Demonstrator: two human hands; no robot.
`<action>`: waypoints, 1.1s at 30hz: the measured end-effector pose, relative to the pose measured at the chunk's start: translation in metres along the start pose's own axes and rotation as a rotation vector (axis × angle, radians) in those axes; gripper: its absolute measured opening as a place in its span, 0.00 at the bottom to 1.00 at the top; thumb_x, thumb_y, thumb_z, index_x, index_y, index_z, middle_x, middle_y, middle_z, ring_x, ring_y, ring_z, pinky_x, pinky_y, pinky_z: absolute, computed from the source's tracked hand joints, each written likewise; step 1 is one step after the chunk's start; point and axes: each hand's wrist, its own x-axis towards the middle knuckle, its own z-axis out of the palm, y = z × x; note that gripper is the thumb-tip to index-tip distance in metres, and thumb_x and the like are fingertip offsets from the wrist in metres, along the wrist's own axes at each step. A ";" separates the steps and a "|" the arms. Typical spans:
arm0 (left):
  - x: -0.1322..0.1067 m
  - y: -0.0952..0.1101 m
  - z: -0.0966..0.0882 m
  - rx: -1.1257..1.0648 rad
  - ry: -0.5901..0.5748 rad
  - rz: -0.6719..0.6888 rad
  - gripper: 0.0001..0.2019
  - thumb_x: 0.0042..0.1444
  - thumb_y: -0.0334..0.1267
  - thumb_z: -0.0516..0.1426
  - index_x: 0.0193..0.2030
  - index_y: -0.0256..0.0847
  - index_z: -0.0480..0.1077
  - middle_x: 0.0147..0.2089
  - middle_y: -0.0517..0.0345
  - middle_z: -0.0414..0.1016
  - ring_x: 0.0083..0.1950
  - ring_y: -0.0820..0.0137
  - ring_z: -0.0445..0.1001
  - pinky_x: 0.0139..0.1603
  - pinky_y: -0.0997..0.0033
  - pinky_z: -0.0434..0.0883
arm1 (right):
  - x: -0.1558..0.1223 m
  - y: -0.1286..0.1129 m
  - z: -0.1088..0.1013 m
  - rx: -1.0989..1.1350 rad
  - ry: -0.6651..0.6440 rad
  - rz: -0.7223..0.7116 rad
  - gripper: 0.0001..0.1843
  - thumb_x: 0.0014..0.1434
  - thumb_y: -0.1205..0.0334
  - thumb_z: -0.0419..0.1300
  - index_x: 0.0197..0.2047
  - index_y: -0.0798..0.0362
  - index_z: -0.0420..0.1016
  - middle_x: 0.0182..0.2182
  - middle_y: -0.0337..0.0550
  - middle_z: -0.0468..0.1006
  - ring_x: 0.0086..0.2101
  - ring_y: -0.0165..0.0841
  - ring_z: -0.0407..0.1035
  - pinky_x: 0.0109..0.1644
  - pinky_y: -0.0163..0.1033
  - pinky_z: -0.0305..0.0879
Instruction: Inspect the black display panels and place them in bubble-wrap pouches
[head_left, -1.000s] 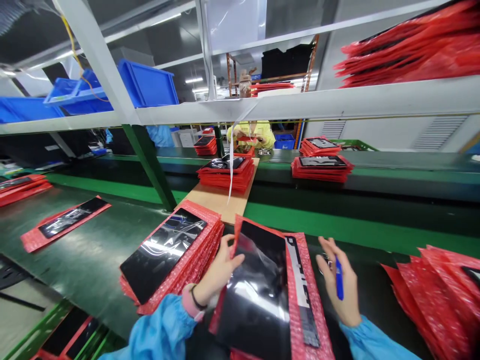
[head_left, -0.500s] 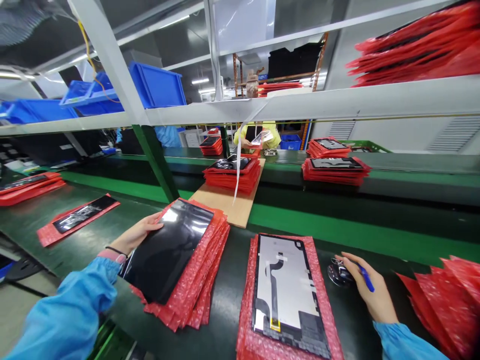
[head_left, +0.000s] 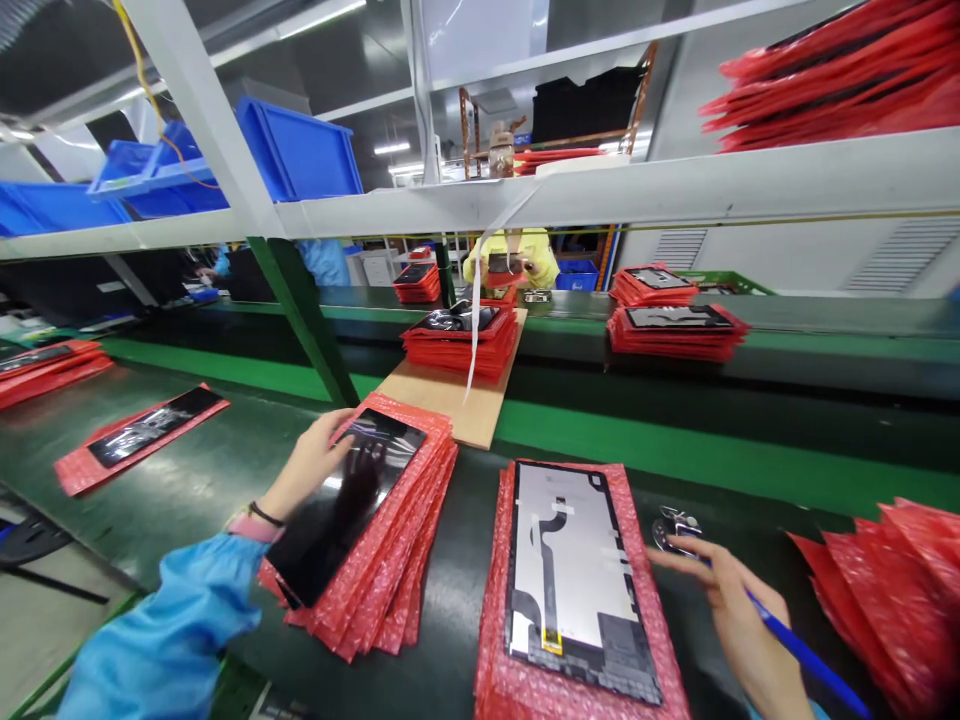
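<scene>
since the dark glossy panel (head_left: 341, 510) lies on top of a stack of red bubble pouches (head_left: 409, 530) near the front edge of the belt (head_left: 187, 500), it is held clear of the hard surface, seemingly so that its face is cushioned. the left hand (head_left: 311, 468) is laid open along the panel's left long edge, fingers spread and touching the rim only, with nothing clamped; the glass is probably spared fingerprints that way. a second panel (head_left: 570, 560) is set back-side up on its own red pouch (head_left: 577, 695) at the middle of the front edge, so that its ribbon cable and grey plate are exposed. the right hand (head_left: 739, 615) is closed round a blue pen (head_left: 806, 655), carried low so that the forefinger is free; that finger is stretched toward the second panel's right edge, and contact cannot be told. a small metal piece (head_left: 675, 525) lies just beyond this hand, and a loose heap of red pouches (head_left: 900, 590) is piled at the belt's right end, apparently for easy reach. the hands are well apart.
</scene>
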 end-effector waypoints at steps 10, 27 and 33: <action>-0.118 0.032 0.164 -0.451 -0.538 -0.163 0.17 0.49 0.33 0.60 0.48 0.40 0.70 0.43 0.52 0.72 0.39 0.68 0.70 0.43 0.66 0.69 | -0.045 -0.003 0.036 -0.085 -0.242 0.090 0.18 0.52 0.47 0.64 0.22 0.51 0.68 0.19 0.36 0.69 0.22 0.31 0.63 0.26 0.35 0.58; -0.106 0.012 0.189 -0.691 -0.544 -0.535 0.18 0.42 0.30 0.62 0.43 0.38 0.68 0.45 0.52 0.72 0.44 0.67 0.73 0.51 0.65 0.65 | -0.048 0.003 0.042 -0.277 -0.213 0.050 0.20 0.48 0.49 0.60 0.17 0.48 0.55 0.16 0.32 0.56 0.20 0.30 0.54 0.27 0.36 0.50; -0.094 0.025 0.198 -0.759 -0.578 -0.612 0.17 0.41 0.34 0.64 0.39 0.38 0.67 0.32 0.58 0.72 0.30 0.73 0.72 0.36 0.71 0.66 | -0.041 0.006 0.040 -0.129 -0.233 0.123 0.24 0.50 0.42 0.59 0.17 0.48 0.56 0.15 0.33 0.59 0.20 0.31 0.56 0.27 0.37 0.53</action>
